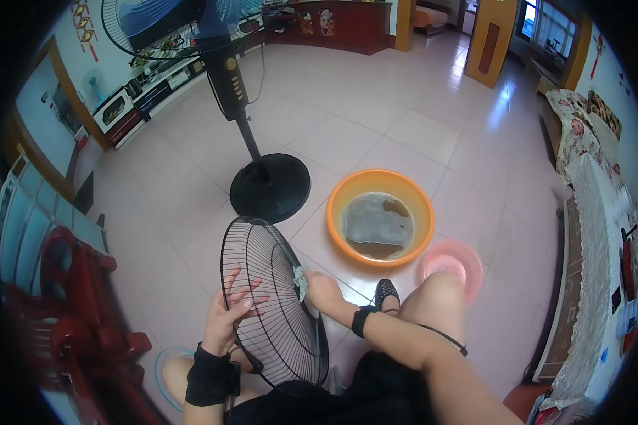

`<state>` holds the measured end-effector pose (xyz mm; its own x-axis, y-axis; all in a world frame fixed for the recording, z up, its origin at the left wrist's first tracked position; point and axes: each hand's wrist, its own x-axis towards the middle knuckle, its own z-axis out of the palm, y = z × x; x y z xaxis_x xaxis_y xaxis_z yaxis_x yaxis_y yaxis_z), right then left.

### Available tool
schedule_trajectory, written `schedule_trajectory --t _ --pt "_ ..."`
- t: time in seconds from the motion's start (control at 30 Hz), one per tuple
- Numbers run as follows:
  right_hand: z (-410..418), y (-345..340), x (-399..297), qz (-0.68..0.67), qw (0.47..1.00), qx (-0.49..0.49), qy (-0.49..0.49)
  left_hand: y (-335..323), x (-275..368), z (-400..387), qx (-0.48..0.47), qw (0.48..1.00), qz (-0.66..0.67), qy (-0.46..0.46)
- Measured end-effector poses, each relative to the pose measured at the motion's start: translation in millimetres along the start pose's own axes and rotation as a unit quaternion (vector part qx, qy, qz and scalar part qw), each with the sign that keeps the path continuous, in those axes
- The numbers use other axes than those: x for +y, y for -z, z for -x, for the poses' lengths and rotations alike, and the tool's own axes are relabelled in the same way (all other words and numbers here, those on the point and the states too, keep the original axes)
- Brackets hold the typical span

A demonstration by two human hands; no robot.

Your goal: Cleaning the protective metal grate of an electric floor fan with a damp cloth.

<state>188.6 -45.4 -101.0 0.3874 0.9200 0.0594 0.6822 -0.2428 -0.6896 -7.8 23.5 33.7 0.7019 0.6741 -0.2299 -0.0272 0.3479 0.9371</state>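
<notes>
A black wire fan grille point(276, 319) stands tilted on edge between my legs, its lower rim near my lap. With the thumb at its near rim and fingers spread behind the wires, my left hand point(231, 311) steadies it. In my right hand point(321, 289) is a bunched pale green cloth point(300, 282), pressed against the far side of the grille near its middle. My fingertips around the cloth are partly hidden. Beyond the grille, an orange basin point(335, 241) holds murky, sudsy water.
A black pedestal fan base point(271, 191) stands ahead, its upper part carrying a wire guard and blue blades point(162, 21). A pink basin point(473, 265) sits beside my right knee. Dark red chairs point(85, 329) are at left; a lace-covered table point(590, 319) runs along the right.
</notes>
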Motion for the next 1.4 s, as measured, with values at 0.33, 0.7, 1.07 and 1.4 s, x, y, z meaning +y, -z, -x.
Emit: schedule_trajectory --t 0.33,0.7,1.07,1.4 --pt "-6.8 46.5 -58.2 -0.137 0.940 0.250 0.187 -12.9 -2.3 -0.7 -0.105 0.994 -0.012 0.040" --pt "-5.9 35.7 -22.2 -0.044 0.998 0.021 -0.027 -7.3 0.7 2.5 -0.049 0.999 -0.002 0.015" --pt "-15.9 39.6 -46.3 -0.126 0.951 0.226 0.168 -16.3 1.4 -2.8 -0.112 0.992 -0.035 0.049" --pt "0.1 53.2 -62.9 -0.122 0.988 0.091 0.018 6.3 -0.3 -5.6 -0.009 0.999 0.033 -0.006"
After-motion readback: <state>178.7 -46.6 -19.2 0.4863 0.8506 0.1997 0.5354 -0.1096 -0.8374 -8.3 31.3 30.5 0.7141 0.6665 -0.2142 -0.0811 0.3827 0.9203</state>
